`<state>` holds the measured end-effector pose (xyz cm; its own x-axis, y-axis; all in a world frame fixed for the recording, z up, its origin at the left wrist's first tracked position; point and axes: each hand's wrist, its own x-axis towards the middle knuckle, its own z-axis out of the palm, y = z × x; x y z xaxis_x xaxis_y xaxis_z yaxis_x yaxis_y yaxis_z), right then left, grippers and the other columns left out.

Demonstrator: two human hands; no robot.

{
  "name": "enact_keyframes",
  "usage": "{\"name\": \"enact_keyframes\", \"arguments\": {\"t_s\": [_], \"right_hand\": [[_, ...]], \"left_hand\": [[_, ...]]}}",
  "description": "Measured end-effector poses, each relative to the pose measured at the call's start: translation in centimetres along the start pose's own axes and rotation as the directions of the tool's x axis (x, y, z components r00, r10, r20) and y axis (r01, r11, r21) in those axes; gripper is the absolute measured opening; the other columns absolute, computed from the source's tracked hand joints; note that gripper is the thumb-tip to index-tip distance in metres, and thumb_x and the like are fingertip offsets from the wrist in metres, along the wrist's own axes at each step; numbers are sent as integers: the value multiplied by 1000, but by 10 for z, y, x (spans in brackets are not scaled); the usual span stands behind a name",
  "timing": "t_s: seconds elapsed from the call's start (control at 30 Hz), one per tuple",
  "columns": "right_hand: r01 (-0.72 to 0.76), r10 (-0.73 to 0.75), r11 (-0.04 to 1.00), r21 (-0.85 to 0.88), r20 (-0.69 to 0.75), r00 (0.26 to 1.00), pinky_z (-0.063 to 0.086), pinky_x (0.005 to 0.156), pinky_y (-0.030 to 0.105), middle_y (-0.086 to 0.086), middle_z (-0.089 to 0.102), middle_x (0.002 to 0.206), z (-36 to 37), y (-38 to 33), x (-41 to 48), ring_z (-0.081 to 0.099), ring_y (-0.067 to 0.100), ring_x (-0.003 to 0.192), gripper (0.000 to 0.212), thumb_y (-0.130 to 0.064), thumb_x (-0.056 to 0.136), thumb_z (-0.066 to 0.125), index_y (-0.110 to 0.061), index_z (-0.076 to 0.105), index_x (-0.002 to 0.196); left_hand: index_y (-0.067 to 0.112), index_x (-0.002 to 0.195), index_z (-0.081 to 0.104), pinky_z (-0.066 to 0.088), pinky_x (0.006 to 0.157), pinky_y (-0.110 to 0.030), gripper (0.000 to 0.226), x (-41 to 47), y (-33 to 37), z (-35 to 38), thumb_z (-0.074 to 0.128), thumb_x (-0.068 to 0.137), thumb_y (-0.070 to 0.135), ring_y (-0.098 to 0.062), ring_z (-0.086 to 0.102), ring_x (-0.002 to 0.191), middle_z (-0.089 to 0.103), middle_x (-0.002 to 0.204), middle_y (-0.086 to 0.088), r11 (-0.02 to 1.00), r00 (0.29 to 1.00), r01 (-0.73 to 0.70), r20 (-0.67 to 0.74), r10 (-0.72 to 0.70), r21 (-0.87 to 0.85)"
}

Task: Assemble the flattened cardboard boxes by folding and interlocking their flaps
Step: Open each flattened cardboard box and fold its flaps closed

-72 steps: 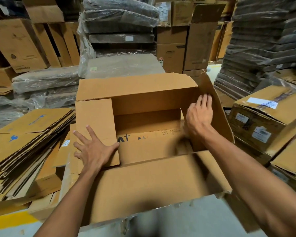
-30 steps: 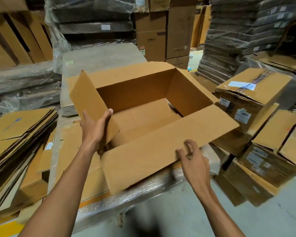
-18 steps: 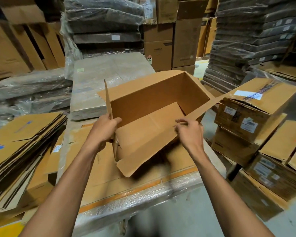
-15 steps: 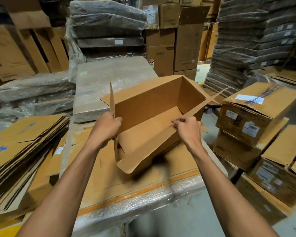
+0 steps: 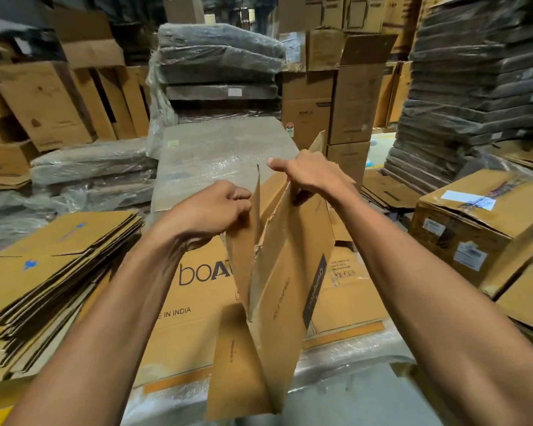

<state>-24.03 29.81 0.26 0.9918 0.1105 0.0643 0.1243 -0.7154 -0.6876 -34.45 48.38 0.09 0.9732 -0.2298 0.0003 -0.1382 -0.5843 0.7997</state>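
A brown cardboard box (image 5: 277,272) hangs in the air in front of me, tipped on end so its opening faces away and a printed side panel faces me. My left hand (image 5: 210,207) grips the box's left flap edge with curled fingers. My right hand (image 5: 311,173) grips the upper right edge, thumb stretched to the left. A loose flap dangles at the bottom. Below it lies a flat "boAt" carton (image 5: 194,290) on a plastic-wrapped stack.
A pile of flattened cartons (image 5: 50,259) lies at the left. Taped, labelled boxes (image 5: 480,229) stand at the right. Wrapped bundles (image 5: 219,69) and more cartons rise behind. A wrapped pallet top (image 5: 219,149) sits straight ahead.
The box was lifted off the stack and turned on end, its opening now facing away. Both hands rose with it and kept their grip on its edges.
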Motion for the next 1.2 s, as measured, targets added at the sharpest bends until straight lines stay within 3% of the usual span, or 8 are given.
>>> {"name": "enact_keyframes", "arguments": {"t_s": [0.2,0.33,0.43,0.6,0.73,0.83,0.93,1.2], "right_hand": [[-121,131,991,-52,269,954,65,78,48,20,65,113,-20,-38,5,73,40,92,44,-38,97,64,-1,54,119],[80,-59,943,-323,77,995,55,81,37,8,56,82,-13,-39,9,63,25,85,22,-21,100,52,-11,58,81],[102,-105,928,-358,10,994,54,93,38,4,53,81,-15,-32,16,60,26,95,25,-21,101,52,-13,56,78],[73,-92,960,-271,-57,994,56,94,43,11,63,105,-38,-18,36,65,31,109,17,-20,102,52,-11,60,90],[26,-51,978,-207,-119,992,55,99,48,13,64,118,-50,-13,52,64,33,111,20,-20,98,54,-8,66,110],[77,-78,997,-15,-125,989,61,86,51,13,62,110,-47,-7,54,68,38,105,25,-28,98,47,-11,63,106],[113,-49,856,504,-138,989,63,72,46,4,55,129,-32,16,46,69,28,101,45,-46,105,45,-24,45,144],[-287,511,712,641,-193,838,44,88,36,1,58,122,109,184,-12,54,21,107,33,-15,99,56,-13,57,132]], "left_hand": [[-17,107,63,42,64,-35,25,-5,22,-2,44,101,-2,-23,51,73,56,84,-18,996,997,-62,57,58,69],[3,106,76,43,65,-28,29,-15,33,6,47,102,1,-19,56,72,69,96,-28,995,995,-96,31,96,-4],[23,115,73,52,69,-24,28,-26,19,17,51,106,36,-4,65,71,76,89,7,970,993,-104,-83,87,-219],[38,152,40,39,112,-34,83,-49,-62,71,70,77,59,-2,48,137,53,149,17,876,965,-254,-173,199,-411],[57,126,57,55,70,-37,48,-44,-122,127,62,82,75,-9,66,64,74,83,10,993,844,-113,-530,82,-26],[20,114,72,48,42,-30,44,-28,-128,128,56,97,57,-15,52,38,62,52,2,992,735,-124,-671,99,11],[16,84,68,46,45,-20,27,-8,-107,110,64,99,39,-4,53,40,57,46,12,990,659,-115,-752,15,-80],[18,63,38,46,68,-32,48,62,-101,53,72,94,32,-20,51,66,51,67,-4,843,526,-78,-740,-419,-532]]}}
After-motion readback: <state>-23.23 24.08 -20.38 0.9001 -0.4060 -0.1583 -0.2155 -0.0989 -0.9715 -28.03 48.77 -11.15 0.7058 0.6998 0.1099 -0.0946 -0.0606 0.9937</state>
